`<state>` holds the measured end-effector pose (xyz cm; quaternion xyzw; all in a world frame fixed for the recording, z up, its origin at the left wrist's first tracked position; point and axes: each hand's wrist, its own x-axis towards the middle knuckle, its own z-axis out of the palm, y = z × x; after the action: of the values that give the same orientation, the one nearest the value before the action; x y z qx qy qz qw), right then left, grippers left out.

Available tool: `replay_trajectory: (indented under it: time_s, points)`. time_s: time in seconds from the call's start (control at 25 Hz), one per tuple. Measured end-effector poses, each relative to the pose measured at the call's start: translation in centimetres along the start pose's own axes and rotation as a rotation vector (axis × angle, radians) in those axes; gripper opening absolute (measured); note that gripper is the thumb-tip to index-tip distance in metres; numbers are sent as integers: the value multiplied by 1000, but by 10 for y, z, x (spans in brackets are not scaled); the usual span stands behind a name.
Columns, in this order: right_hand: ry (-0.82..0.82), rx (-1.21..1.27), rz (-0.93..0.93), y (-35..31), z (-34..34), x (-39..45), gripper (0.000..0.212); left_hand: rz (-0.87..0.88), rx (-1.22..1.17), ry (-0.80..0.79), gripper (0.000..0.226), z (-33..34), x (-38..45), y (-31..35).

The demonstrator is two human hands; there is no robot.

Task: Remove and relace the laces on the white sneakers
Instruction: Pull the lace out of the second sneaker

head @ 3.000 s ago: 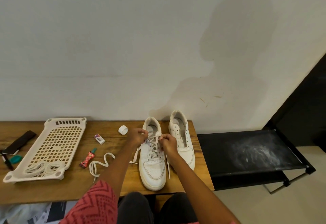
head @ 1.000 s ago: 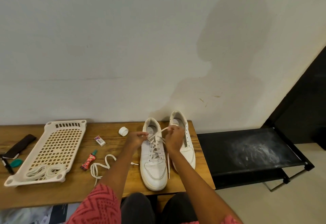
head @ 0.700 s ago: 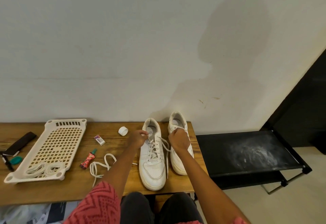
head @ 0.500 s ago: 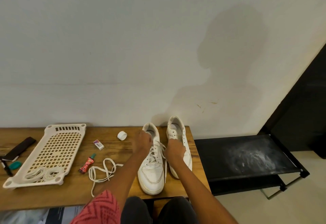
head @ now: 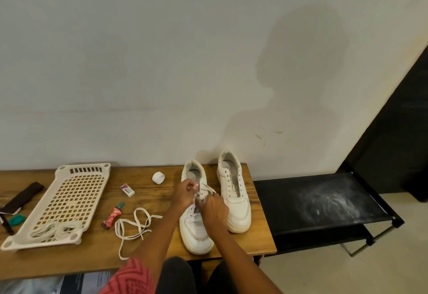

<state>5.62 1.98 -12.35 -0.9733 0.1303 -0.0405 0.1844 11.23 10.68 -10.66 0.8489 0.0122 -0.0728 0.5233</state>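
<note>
White laced sneaker (head: 195,226) sits near the bench's (head: 97,254) right end, the unlaced sneaker (head: 234,194) just to its right. Half a second ago the hands were apart at the collar; now the left hand (head: 184,193) and right hand (head: 214,208) meet over the top eyelets, each pinching a lace end (head: 205,192). That suggests tying off this shoe. A loose lace (head: 134,226) waits at left for the other.

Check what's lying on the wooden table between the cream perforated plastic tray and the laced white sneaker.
Head view: a red glue tube and a loose white shoelace lie between the tray and sneaker.
</note>
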Motion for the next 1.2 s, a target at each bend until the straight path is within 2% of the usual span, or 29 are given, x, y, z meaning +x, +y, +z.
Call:
replay_trajectory:
  time_s: [0.2, 0.24, 0.32, 0.4, 0.44, 0.52, 0.64, 0.72, 0.8, 0.88, 0.96, 1.04, 1.08, 1.12, 1.2]
  points:
    - [-103, 3, 62, -1, 5, 1, 32, -380, -934, 94, 26, 10, -16, -15]
    - [-106, 24, 70, -2, 4, 1, 34, -412, -1072, 86, 22, 7, -18, -18]
    - [-99, 54, 77, -2, 4, 2, 38, -456, -1164, 46, 20, 0, -18, -23]
    - [-104, 71, 95, -2, 8, 2, 40, -492, -1062, -3, 15, -6, -18, -24]
    - [-106, 86, 104, 0, 11, 2, 40, -480, -903, -14, 12, -8, -17, -21]
    - [-109, 112, 130, 0, 12, 4, 38, -330, -448, -9, 20, -13, -13, -10]
    - [-106, 110, 148, 0, 12, 8, 37, 85, 213, 69, 20, -14, 1, 10]
    - [-111, 125, 163, -4, 14, 7, 37, 159, 552, 81, 18, -9, 9, 11]
    - [-123, 127, 168, -6, 17, 6, 37, 135, 713, 70, 17, -2, 11, 6]
    - [-129, 113, 166, -5, 18, 4, 38, 127, 563, 134, 19, 0, 5, 2]
    - [-99, 74, 151, -3, 15, 2, 39, 65, 223, 291, 21, -1, -8, -9]
    - [-46, 79, 159, 1, 12, 4, 40, -197, -166, 471, 21, 2, -23, -26]
    - [-36, 86, 165, 2, 13, 5, 40, -363, -283, 518, 24, 4, -30, -35]
    - [-40, 88, 171, 0, 15, 5, 40, -487, -297, 521, 27, 6, -36, -41]
    - [-54, 80, 177, -4, 16, 3, 40, -548, -224, 490, 31, 11, -37, -37]
